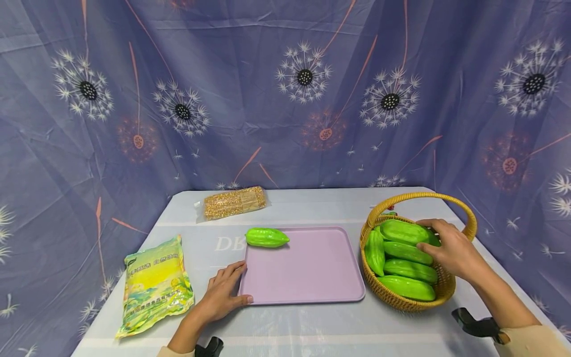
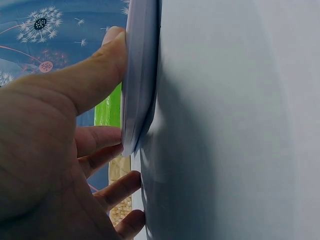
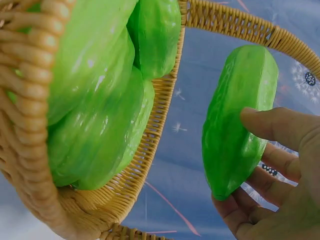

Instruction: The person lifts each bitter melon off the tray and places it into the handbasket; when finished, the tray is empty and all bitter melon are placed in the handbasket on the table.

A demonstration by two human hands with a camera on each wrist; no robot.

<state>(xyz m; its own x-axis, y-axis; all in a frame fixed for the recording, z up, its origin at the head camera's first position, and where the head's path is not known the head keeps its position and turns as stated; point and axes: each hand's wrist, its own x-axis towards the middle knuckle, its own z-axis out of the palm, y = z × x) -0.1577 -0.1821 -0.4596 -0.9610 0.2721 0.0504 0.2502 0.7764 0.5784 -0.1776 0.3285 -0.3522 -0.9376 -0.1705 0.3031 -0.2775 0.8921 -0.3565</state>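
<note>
My right hand (image 1: 450, 248) grips a green ridged gourd (image 3: 240, 120) over the basket's right side, thumb on its near face and fingers curled along its far side and tip. Several similar green gourds (image 1: 410, 270) lie in the yellow wicker basket (image 1: 408, 303). To the left, my left hand (image 1: 223, 290) touches the front-left corner of a pale purple tray (image 1: 308, 270). Its thumb rests over the rim, and the other fingers are spread beside the left edge. One smaller green gourd (image 1: 267, 238) lies at the tray's back-left corner, partly over the rim.
At the far left lies a yellow-green printed bag (image 1: 156, 285). A clear pack of yellow kernels (image 1: 234, 203) sits at the table's back. The basket's tall handle (image 1: 419, 196) arches above it, with small red and green items (image 1: 390, 210) partly hidden behind. A dandelion-patterned curtain surrounds the table.
</note>
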